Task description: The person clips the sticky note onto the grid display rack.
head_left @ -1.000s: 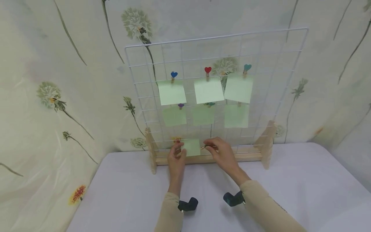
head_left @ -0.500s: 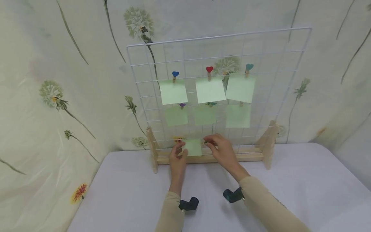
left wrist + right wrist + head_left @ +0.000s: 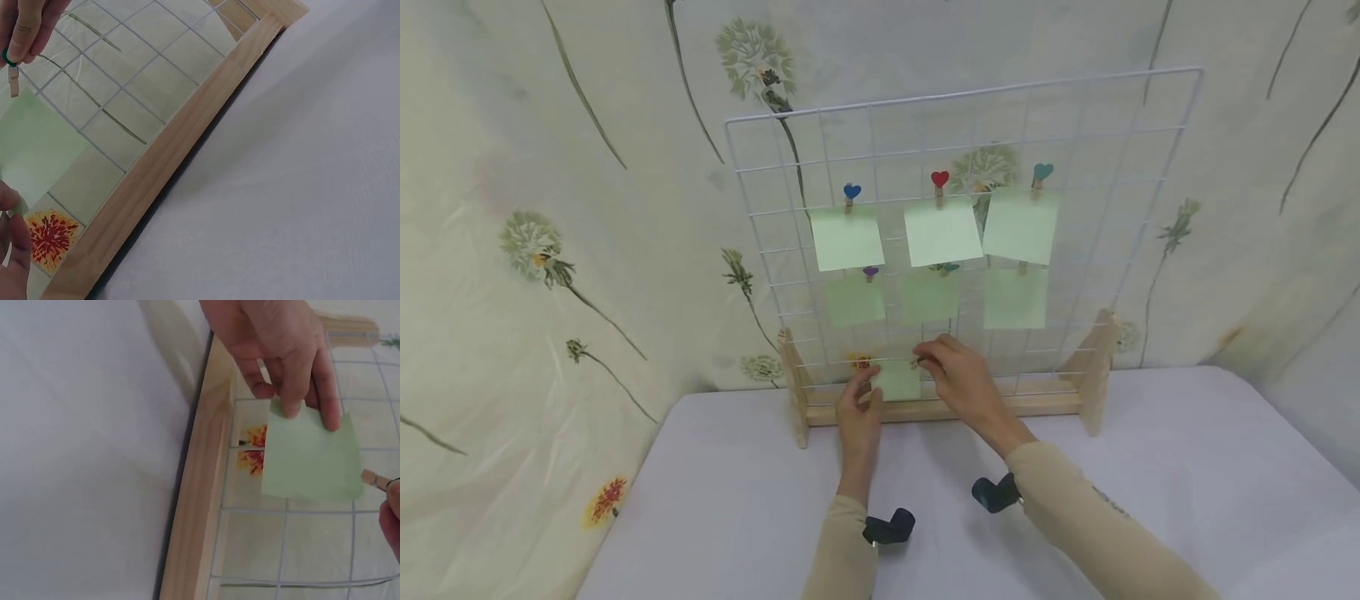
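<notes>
My left hand (image 3: 858, 410) pinches a pale green paper note (image 3: 312, 456) by its left edge, holding it against the lower part of a white wire grid (image 3: 992, 339). From the right, my right hand (image 3: 964, 383) pinches a small wooden clothespin (image 3: 14, 81) with a green top between thumb and fingers. The clothespin's tip is right at the note's upper right corner in the left wrist view. In the right wrist view, the left hand's thumb lies on the note's face, and the right hand's fingertips (image 3: 392, 506) show only at the right edge.
Two rows of green notes hang on the grid above, including one note (image 3: 943, 233) under a red heart clothespin (image 3: 940, 179). A wooden stand (image 3: 1097, 375) carries the grid on a white-covered table (image 3: 737, 492). Behind is a flower-patterned cloth (image 3: 625, 275).
My right hand has moved left and slightly up, bringing the clothespin closer to the note's upper right corner. The left hand keeps the note in about the same place.
</notes>
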Demonstrator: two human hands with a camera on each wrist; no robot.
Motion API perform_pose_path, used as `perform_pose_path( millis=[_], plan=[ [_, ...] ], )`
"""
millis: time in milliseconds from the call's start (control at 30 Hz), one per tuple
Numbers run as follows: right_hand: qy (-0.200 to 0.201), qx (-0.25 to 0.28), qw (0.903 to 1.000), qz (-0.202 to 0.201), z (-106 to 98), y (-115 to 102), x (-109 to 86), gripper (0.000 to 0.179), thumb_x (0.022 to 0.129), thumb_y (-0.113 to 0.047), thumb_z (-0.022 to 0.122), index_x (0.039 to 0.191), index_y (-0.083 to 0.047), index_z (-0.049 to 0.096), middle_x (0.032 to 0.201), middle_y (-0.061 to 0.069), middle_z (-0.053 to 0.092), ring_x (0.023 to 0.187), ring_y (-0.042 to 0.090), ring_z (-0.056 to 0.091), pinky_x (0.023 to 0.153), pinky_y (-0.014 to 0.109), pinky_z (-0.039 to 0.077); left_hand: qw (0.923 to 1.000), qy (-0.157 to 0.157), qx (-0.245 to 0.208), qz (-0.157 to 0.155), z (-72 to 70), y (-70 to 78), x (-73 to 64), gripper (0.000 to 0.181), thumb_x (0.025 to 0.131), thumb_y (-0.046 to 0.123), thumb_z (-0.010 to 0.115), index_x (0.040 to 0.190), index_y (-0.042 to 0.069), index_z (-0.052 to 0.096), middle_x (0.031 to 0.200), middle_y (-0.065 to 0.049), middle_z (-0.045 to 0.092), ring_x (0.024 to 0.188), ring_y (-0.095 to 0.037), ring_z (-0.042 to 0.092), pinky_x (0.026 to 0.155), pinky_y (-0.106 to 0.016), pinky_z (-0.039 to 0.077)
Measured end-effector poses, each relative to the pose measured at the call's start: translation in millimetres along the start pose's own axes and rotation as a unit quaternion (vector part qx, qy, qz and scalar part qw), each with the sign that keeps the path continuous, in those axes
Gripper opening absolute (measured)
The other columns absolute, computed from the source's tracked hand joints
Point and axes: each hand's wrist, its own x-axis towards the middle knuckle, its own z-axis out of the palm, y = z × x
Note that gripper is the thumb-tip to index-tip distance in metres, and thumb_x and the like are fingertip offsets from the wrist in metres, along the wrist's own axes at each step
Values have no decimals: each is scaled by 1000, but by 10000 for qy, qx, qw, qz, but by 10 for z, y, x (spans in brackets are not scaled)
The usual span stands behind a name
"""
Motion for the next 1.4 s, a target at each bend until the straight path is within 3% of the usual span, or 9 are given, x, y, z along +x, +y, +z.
perform_pose_path(
  millis=[333,567,1400],
  plan=[
    [142,-475,9985,-231,9,-52,62,17,85,0,66,100,-6,69,90,4,65,80,17,65,68,28,55,9999,-62,-53,113,30,9,13,33,86,1,61,111,22,68,128,1,59,103,-22,59,82,-32,51],
    [98,-586,9975,-381,38,-48,82,16,84,1,66,99,-5,69,88,5,65,79,19,65,68,28,55,10000,32,-50,33,8,14,-5,31,86,2,61,109,21,69,124,2,61,101,-20,58,82,-32,50],
    [-149,-1085,9934,-348,112,-25,190,18,85,-1,66,101,-7,70,92,6,66,89,22,67,75,31,56,9999,2,6,126,-25,13,-11,31,87,3,60,110,22,68,126,2,60,104,-21,59,81,-30,51]
  ],
)
